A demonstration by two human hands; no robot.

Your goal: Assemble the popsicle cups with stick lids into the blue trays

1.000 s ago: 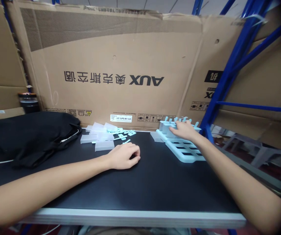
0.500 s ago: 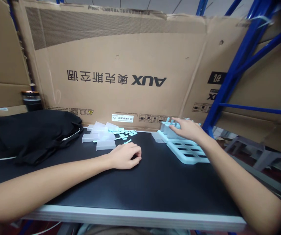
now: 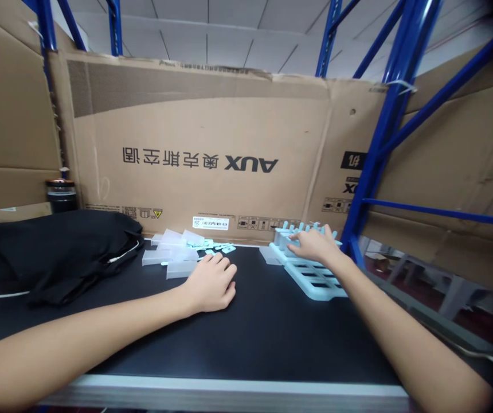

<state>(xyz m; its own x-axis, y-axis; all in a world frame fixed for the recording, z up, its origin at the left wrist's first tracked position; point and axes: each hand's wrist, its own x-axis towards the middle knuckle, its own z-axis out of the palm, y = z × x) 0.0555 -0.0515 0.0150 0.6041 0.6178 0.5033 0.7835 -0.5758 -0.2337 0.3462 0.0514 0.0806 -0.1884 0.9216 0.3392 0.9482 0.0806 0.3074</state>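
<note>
On the right of the black tabletop stands a light blue ice-pop mould rack [image 3: 315,291]. Clear mould cups with blue stick tops [image 3: 281,234] stand upright in its back rows. My right hand [image 3: 315,245] is over these cups, its fingers spread and holding nothing visible; whether it touches them I cannot tell. My left hand [image 3: 212,284] rests on the table left of the middle, palm down, its fingers curled in. Just beyond it lie several loose clear mould cups [image 3: 182,269] and a heap of blue sticks [image 3: 216,246].
A flat clear piece [image 3: 269,256] lies left of the rack. Black cloth [image 3: 70,246] with a white cable covers the table's left side, with a dark cup [image 3: 61,195] behind. A cardboard sheet [image 3: 195,126] walls the back; a blue metal frame [image 3: 375,149] stands at right.
The view has tilted up. My left hand has turned more palm down, hiding the gap between thumb and finger. My right hand stays over the cups with its fingers more spread.
</note>
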